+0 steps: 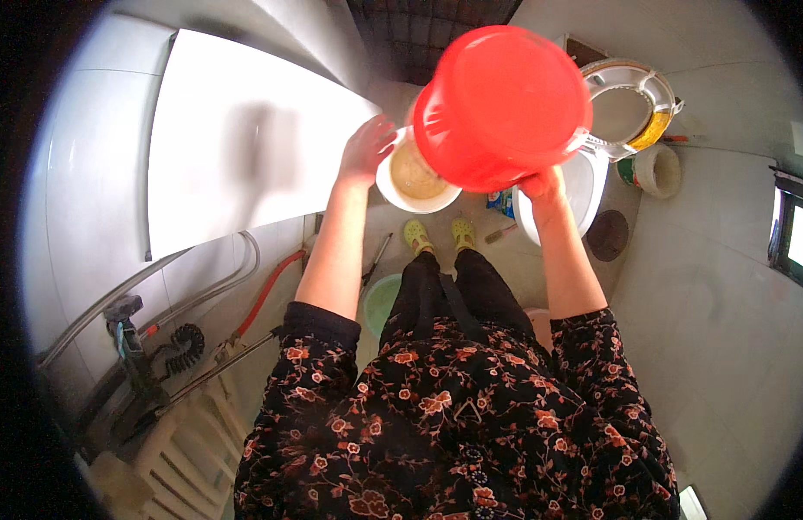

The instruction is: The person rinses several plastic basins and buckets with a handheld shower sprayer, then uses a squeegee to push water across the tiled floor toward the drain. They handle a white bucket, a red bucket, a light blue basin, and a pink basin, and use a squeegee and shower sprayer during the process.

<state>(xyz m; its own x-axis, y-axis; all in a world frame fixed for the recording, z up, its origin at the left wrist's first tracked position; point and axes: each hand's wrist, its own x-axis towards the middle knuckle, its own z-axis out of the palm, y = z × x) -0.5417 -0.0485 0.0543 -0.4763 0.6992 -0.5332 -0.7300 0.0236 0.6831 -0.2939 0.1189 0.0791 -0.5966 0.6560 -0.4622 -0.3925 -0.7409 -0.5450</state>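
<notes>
A red plastic bucket (pixel 505 110) is tipped over in front of me, its base turned towards the camera. My right hand (pixel 541 184) grips it low on the right side. My left hand (pixel 370 146) is raised to the left of the bucket, fingers apart, beside the rim of a white basin (pixel 414 207). Cloudy tan liquid (pixel 416 179) lies in that basin, partly hidden by the bucket. The bucket's mouth faces away and cannot be seen.
A white toilet-like fixture (pixel 587 188) and a round white rack (pixel 661 97) stand right. A brush (pixel 500 234) and green basin (pixel 380 305) lie on the floor. Left are a white panel (pixel 200 149), a red hose (pixel 265 296) and a slatted plastic chair (pixel 187 461).
</notes>
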